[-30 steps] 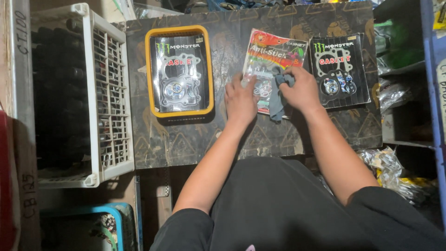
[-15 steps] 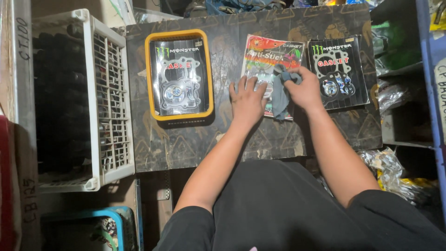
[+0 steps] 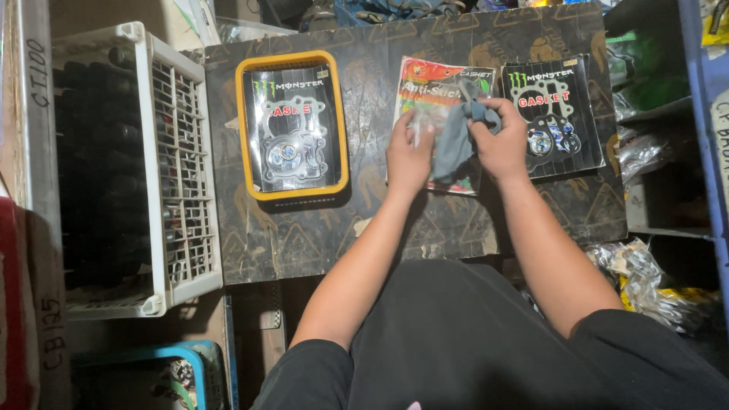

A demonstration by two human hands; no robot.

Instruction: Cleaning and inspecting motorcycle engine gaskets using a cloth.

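On the dark patterned counter (image 3: 304,243) we log: a yellow rectangular plastic tray (image 3: 292,126) holding one black gasket packet (image 3: 291,129). At three o'clock of it, our left hand (image 3: 408,156) and right hand (image 3: 501,144) both grasp a grey cloth (image 3: 456,144) over a colourful packet (image 3: 433,87). A white plastic crate (image 3: 178,163) at nine o'clock holds dark parts.

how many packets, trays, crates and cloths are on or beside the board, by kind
black gasket packets: 2, one in the yellow tray at, one at
red and green packet: 1
yellow tray: 1
white crate: 1
grey cloth: 1, held by left hand and right hand
total: 6
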